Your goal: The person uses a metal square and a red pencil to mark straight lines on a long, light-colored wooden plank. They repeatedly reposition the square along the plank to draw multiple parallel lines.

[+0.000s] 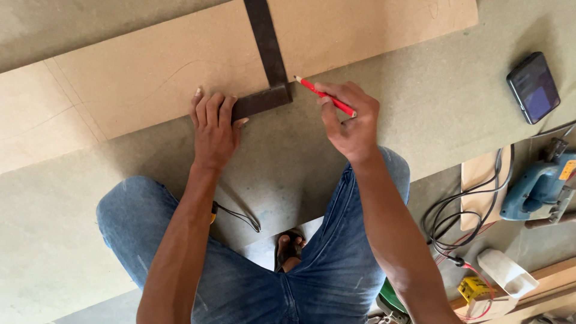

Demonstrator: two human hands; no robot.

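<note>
Dark metal square (267, 66) laid on pale fibreboard sheet (156, 72); short arm flush along the sheet's near edge, long blade running away across the board, seemingly so the blade stands at a right angle to that edge. Left hand (213, 126) flat on the short arm, fingers together and pressing down, thumb on the arm's near side; looks meant to stop the square sliding. Right hand (351, 123) just right of the square's corner, thumb and fingers pinched on a red pencil (324, 96); tip angled toward the corner, close against the blade's outer edge, likely for tracing along it; contact of tip with board not clear.

Beyond the left hand, faint curved pencil lines on the sheet, hard to follow. Well right of the right hand: dark phone (533, 87), blue power tool (540, 186) cut off by the frame edge, tangled black cables (462, 222), small yellow object (472, 288) partly hidden.

Blade's far end cut off at top; sheet's full extent out of view; part of the short arm covered by the left hand; foot in sandal (290, 249) half hidden between the denim knees.
</note>
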